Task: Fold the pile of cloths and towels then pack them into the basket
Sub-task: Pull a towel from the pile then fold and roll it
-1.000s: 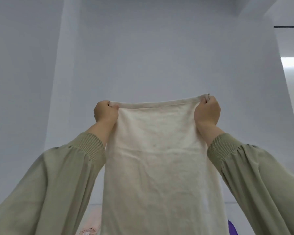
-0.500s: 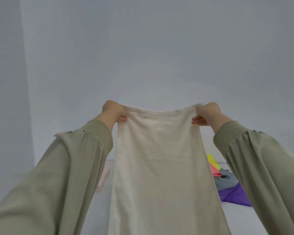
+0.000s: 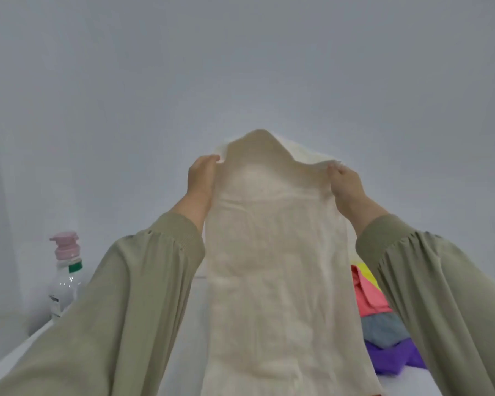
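I hold a long cream cloth (image 3: 280,275) up in front of me by its top corners. My left hand (image 3: 200,178) grips the top left corner and my right hand (image 3: 345,184) pinches the top right corner. The top edge bulges upward between my hands. The cloth hangs down out of the bottom of the view and hides the table's middle. A pile of cloths (image 3: 380,324), yellow, pink, grey-blue and purple, lies to the right behind it. The basket is not in view.
A clear bottle with a pink pump top (image 3: 65,275) stands on the white table (image 3: 9,364) at the left, by the wall. A plain grey-white wall fills the background.
The view has tipped downward, bringing the bottle and more of the coloured pile into sight. My hands have moved forward and the cloth's straight top edge has billowed upward.
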`<state>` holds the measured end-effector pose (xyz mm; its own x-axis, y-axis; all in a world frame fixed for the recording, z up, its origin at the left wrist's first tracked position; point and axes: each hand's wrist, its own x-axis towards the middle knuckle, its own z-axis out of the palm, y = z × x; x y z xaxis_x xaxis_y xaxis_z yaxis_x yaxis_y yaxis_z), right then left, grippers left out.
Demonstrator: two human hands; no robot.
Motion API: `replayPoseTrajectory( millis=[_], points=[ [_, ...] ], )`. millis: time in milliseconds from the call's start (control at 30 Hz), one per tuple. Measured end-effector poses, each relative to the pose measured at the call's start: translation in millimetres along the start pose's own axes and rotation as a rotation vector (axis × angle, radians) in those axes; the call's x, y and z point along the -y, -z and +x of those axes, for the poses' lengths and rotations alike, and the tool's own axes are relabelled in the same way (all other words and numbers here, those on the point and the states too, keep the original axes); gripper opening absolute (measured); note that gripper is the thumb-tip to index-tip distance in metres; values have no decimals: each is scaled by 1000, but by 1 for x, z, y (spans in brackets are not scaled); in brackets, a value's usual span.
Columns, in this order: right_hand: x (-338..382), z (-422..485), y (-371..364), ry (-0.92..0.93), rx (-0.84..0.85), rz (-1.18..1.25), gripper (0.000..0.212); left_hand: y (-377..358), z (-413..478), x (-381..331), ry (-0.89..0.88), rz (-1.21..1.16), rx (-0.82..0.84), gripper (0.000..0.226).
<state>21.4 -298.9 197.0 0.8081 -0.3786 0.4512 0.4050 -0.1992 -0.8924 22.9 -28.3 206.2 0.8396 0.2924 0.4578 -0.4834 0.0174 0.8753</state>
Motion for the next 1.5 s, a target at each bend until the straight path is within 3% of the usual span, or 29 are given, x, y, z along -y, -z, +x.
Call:
replayPoseTrajectory(
  millis=[100, 200, 300, 367, 467, 533, 600, 667, 767, 867, 967, 1167, 1333, 1500],
  points=[
    [-57, -10, 0, -177, -20, 65, 40, 7, -12, 62, 277, -59, 9, 31],
    [-93, -26, 5, -366, -14, 109, 38, 15, -33, 109, 460, -68, -13, 23],
    [-115, -45, 13, -502, 3, 367, 17, 18, -57, 133, 558, -138, -58, 15],
    [-121, -61, 18, -482, -3, 408, 20, 23, -74, 141, 591, -235, -80, 27],
    [-138, -84, 27, -517, -134, 396, 6, 35, -110, 152, 625, -368, -155, 32],
    [-153, -108, 36, -552, -197, 312, 23, 44, -142, 169, 660, -347, -223, 29],
    [-183, -136, 47, -525, -213, 51, 34, 53, -173, 190, 705, -208, -217, 24],
    [-211, -166, 59, -500, -177, -208, 31, 63, -200, 210, 708, 66, -136, 28],
    [-237, -206, 64, -484, -129, -488, 30, 76, -230, 231, 509, 657, 58, 41],
    [-246, -231, 61, -413, -30, -610, 34, 74, -246, 233, 364, 812, 132, 40],
    [-244, -244, 62, -263, -60, -626, 35, 65, -254, 231, 373, 707, 113, 38],
    [-219, -247, 74, -109, -301, -447, 35, 63, -258, 205, 348, 279, -145, 34],
    [-226, -252, 87, -355, -115, -615, 40, 78, -278, 205, 512, 243, -91, 39],
    [-204, -267, 92, -85, -360, -437, 34, 92, -288, 188, 401, 38, -59, 40]
  ],
)
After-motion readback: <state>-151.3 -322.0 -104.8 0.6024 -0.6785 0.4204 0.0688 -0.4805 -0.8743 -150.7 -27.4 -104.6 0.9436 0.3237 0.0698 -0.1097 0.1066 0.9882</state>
